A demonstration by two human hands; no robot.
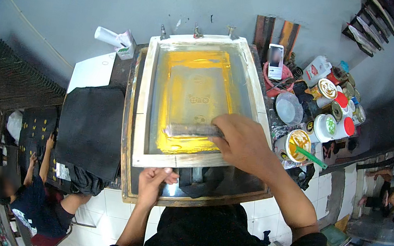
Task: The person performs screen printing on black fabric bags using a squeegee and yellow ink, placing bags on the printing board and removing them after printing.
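Note:
A screen-printing frame [144, 116] with pale wooden sides stands before me, its mesh smeared with yellow ink [174, 146] around a faint design. My right hand [237, 140] grips a squeegee [188, 130] laid across the lower part of the mesh. At the frame's near edge is my left hand [153, 181], its fingers loosely bent and apart; whether it touches the wood I cannot tell. Under the frame lies a dark board [243, 191] with a wooden rim, and a piece of black cloth [198, 185] shows on it.
Black fabric [91, 126] is stacked on the left beside a white sheet [91, 72]. On the right stand a tub of orange-yellow ink [281, 146] with a green spatula [312, 156], several paint pots and a phone [275, 61]. Another person [44, 207] works at lower left.

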